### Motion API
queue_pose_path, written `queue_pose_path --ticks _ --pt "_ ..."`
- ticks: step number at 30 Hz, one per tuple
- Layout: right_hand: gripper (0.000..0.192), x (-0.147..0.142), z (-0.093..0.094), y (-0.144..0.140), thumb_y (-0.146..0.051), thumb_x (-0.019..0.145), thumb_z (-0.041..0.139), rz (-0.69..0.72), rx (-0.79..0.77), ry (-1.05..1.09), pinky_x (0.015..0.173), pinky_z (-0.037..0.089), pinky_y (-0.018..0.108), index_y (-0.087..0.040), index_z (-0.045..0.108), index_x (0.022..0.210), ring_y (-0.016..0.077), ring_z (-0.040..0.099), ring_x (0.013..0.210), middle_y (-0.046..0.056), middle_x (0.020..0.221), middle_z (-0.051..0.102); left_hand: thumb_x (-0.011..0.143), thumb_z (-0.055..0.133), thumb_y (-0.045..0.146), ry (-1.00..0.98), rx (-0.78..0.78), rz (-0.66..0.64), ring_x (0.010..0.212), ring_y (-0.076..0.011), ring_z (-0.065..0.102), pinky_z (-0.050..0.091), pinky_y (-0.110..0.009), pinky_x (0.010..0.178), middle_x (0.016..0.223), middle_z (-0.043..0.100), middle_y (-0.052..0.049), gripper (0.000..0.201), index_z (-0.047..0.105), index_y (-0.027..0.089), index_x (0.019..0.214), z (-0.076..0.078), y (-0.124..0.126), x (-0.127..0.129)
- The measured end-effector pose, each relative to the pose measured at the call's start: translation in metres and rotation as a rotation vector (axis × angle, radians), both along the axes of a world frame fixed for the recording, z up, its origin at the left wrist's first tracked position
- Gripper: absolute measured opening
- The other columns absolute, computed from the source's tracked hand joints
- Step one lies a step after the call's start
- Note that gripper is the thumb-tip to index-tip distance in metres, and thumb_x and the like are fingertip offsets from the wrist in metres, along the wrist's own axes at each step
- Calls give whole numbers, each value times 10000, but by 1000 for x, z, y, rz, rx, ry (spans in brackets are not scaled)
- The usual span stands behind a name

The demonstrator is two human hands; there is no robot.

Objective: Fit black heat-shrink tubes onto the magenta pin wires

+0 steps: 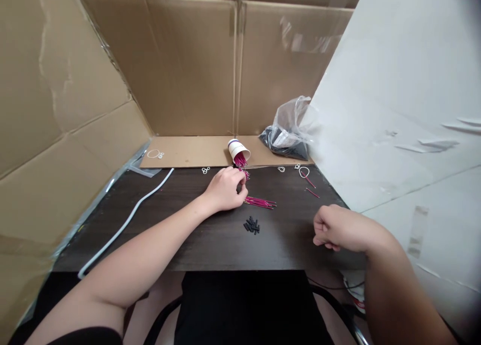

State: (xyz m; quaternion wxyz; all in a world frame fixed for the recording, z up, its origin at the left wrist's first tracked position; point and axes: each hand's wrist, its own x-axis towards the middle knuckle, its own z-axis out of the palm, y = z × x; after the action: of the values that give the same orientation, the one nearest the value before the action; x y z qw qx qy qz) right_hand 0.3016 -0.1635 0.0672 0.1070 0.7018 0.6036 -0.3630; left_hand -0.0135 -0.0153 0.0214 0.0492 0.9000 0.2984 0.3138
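Observation:
My left hand [226, 188] is at the middle of the dark table, thumb and fingers pinched together; whatever is between the fingertips is too small to make out. Just beyond it, a tipped paper cup [238, 150] spills thin pink wires [241, 159] with silvery ends. More pink wires [261, 202] lie in a loose row beside the left thumb. Nearer to me is a small pile of short black tubes [252, 225]. My right hand [338, 228] is over the table's right side, its fingers curled closed, their inside hidden.
A clear plastic bag [289, 132] of dark pieces sits on a cardboard strip [188, 152] at the back. White rings [304, 172] and two single pink wires [312, 193] lie at the right. A pale tube [131, 212] runs along the left. Cardboard walls [169, 69] enclose the table [210, 249].

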Motion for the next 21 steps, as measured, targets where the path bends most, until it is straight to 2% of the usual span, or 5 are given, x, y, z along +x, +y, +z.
queue_pose_path --ticks 3,6,13,17,21 --pt "265 3 0 -3 -88 848 670 46 45 15 599 449 276 -199 590 621 183 706 654 47 711 762 851 675 130 -1 -25 22 809 -232 592 501 -416 856 834 698 -61 78 628 187 827 1 -1 0" --pt "267 -2 1 2 -149 864 737 235 178 42 600 385 281 -201 587 650 172 647 678 23 703 727 838 695 114 -100 -120 13 802 -214 603 492 -379 821 845 703 -55 88 644 184 821 2 -4 2" --pt "99 -50 18 52 -217 1006 651 476 573 415 648 420 269 -204 701 922 132 561 650 -14 759 700 974 744 374 -397 -620 -89 645 -147 531 416 -302 655 753 705 -35 243 754 159 862 5 -14 13" --pt "102 -75 15 85 -254 1020 680 425 798 609 630 427 273 -189 744 974 135 566 639 -5 756 693 977 742 491 -537 -840 -167 682 -159 608 474 -303 681 806 747 -67 365 765 141 876 6 -11 16" --pt "198 -88 -9 101 -363 1039 735 278 1054 755 640 444 301 -194 797 955 152 567 650 22 776 711 915 800 607 -678 -1064 -212 642 -159 634 496 -291 651 715 709 -57 484 760 127 862 4 -4 16"
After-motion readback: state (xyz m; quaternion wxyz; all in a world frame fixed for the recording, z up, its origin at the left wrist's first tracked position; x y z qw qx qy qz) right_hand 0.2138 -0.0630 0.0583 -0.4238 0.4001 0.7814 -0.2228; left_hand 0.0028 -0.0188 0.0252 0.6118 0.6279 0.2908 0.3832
